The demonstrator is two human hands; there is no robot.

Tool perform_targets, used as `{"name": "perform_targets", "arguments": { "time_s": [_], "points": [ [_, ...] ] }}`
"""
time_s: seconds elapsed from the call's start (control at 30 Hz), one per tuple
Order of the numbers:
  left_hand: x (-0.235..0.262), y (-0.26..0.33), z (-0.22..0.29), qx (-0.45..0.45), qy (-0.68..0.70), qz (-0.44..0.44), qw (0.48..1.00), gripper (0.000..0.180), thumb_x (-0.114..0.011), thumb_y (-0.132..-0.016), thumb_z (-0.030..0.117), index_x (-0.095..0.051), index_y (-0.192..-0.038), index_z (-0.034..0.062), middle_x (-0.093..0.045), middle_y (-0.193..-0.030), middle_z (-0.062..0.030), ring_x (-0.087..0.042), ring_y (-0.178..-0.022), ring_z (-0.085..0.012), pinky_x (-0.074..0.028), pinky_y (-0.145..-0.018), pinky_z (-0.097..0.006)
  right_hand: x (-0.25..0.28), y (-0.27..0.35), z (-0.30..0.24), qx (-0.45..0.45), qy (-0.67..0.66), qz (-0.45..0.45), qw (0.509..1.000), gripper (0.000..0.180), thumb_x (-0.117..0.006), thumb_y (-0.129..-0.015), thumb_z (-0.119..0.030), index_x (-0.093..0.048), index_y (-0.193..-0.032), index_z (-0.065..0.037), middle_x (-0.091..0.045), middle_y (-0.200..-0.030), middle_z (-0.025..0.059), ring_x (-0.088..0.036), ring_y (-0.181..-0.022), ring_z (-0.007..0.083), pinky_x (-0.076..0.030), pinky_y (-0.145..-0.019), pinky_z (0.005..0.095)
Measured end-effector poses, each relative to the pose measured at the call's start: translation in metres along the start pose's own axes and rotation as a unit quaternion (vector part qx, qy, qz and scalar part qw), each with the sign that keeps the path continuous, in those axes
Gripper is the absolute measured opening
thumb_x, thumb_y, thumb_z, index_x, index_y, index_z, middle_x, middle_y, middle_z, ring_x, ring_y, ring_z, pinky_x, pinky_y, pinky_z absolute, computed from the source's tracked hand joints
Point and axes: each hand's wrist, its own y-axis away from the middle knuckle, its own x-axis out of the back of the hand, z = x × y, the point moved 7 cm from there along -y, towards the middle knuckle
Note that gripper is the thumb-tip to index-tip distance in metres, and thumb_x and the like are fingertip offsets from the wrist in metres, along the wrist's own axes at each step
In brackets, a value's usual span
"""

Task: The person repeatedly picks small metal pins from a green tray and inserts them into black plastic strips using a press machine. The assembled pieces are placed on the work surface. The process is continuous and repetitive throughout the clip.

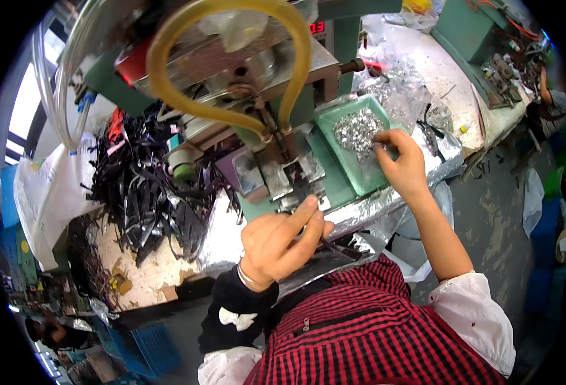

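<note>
Pinching a dark strap (325, 242) at the press (276, 173), the left hand (280, 240) gripped narrowly, while the right hand (402, 163) picked small metal pieces (357, 131) from the green tray (353, 173), likely loading the next one.

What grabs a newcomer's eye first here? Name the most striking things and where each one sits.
A thick yellow hose loops over the green press machine at top centre. Right of it, the right hand dips into a green tray of small silvery pieces, while the left hand pinches a thin dark strip at the machine's base. A tangled heap of black straps sprawls at left.
</note>
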Motion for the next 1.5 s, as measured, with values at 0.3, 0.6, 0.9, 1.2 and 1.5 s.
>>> {"name": "perform_targets", "arguments": {
  "time_s": [0.3, 0.6, 0.9, 1.2, 1.5],
  "points": [
    [0.02, 0.017, 0.015, 0.174, 0.037, -0.024, 0.984, 0.045, -0.085, -0.075, 0.015, -0.071, -0.117, 0.0049, -0.069, -0.13, -0.0152, -0.067, -0.07, -0.0162, -0.05, -0.058, -0.025, -0.028, 0.019, -0.023, 0.084, 0.2, -0.026, 0.976, 0.01, -0.074, -0.078, -0.012, -0.068, -0.082, -0.004, -0.064, -0.087, 0.0118, -0.063, -0.087, 0.0343, -0.05, -0.077, 0.0448],
    [0.15, 0.065, -0.09, 0.366, -0.246, 0.048, 0.896, 0.018, -0.076, -0.086, 0.009, -0.073, -0.104, 0.0052, -0.072, -0.102, -0.0107, -0.069, -0.084, -0.0255, -0.054, -0.067, -0.033, -0.02, 0.02, -0.001, 0.089, 0.133, 0.024, 0.987, 0.011, -0.063, -0.094, -0.006, -0.066, -0.104, -0.002, -0.07, -0.097, 0.0144, -0.066, -0.089, 0.0341, -0.051, -0.08, 0.0406],
    [0.063, 0.206, -0.232, 0.644, -0.353, -0.088, 0.673, 0.045, -0.082, -0.077, 0.048, -0.076, -0.081, 0.0043, -0.074, -0.084, -0.016, -0.072, -0.083, -0.038, -0.057, -0.071, -0.047, -0.017, 0.026, 0.002, 0.162, 0.177, 0.025, 0.971, 0.015, -0.067, -0.095, -0.007, -0.073, -0.108, -0.001, -0.072, -0.104, 0.0118, -0.069, -0.099, 0.0263, -0.052, -0.086, 0.0337],
    [0.085, 0.156, -0.202, 0.449, -0.375, -0.078, 0.807, 0.03, -0.068, -0.092, 0.035, -0.075, -0.081, 0.0077, -0.066, -0.075, -0.0137, -0.065, -0.071, -0.0379, -0.05, -0.061, -0.047, -0.004, 0.025, -0.064, 0.049, -0.095, -0.049, 0.993, 0.013, -0.068, -0.09, 0.0, -0.073, -0.103, 0.003, -0.073, -0.102, 0.0076, -0.066, -0.096, 0.0168, -0.049, -0.092, 0.0304],
    [0.083, 0.163, -0.141, 0.443, -0.153, 0.05, 0.882, 0.011, -0.068, -0.095, 0.009, -0.07, -0.1, -0.001, -0.069, -0.088, -0.0143, -0.068, -0.078, -0.0242, -0.052, -0.072, -0.032, -0.062, 0.011, -0.123, -0.028, -0.427, -0.04, 0.903, 0.043, -0.07, -0.087, 0.003, -0.055, -0.128, 0.003, -0.068, -0.105, 0.0078, -0.063, -0.098, 0.0119, -0.049, -0.09, 0.0264]
  ]
}}
